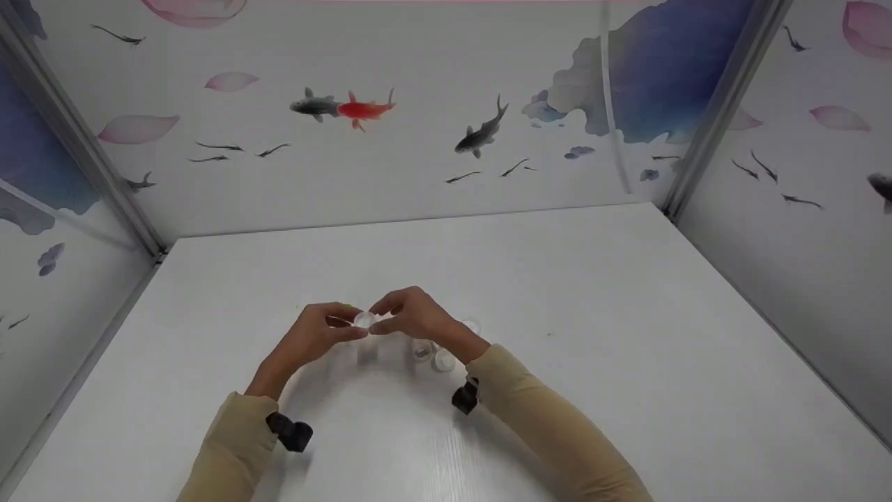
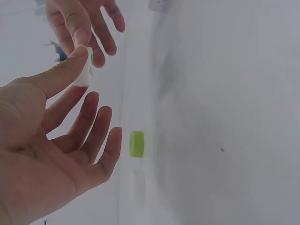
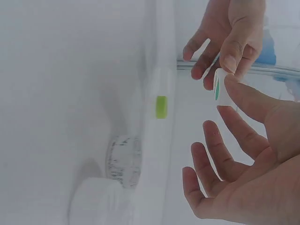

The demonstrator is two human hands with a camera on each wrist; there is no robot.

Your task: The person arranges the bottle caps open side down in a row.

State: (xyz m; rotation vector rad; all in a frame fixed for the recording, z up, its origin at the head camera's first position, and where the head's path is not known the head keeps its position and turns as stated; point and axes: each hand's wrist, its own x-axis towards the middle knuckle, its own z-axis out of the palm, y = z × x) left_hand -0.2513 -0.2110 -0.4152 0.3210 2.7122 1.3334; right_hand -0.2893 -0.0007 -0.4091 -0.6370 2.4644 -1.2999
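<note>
Both hands meet over the table around a small white cap (image 1: 365, 320), whose flat face carries a green mark in the right wrist view. My left hand (image 1: 317, 333) pinches one side of the cap (image 2: 84, 72) between thumb and forefinger, its other fingers loosely bent. From the other side, my right hand (image 1: 417, 315) pinches the same cap (image 3: 222, 87) with thumb and fingertips. Beyond the hands, a light-green round cap (image 2: 137, 144) stands on the table; in the head view the left hand mostly hides it.
Beside the right wrist stand a clear container with printed marks (image 3: 124, 159), a white round container (image 3: 101, 201) and another pale round piece (image 1: 472, 325). The white table (image 1: 557, 279) is bounded by printed panels (image 1: 418, 42) at the back and sides.
</note>
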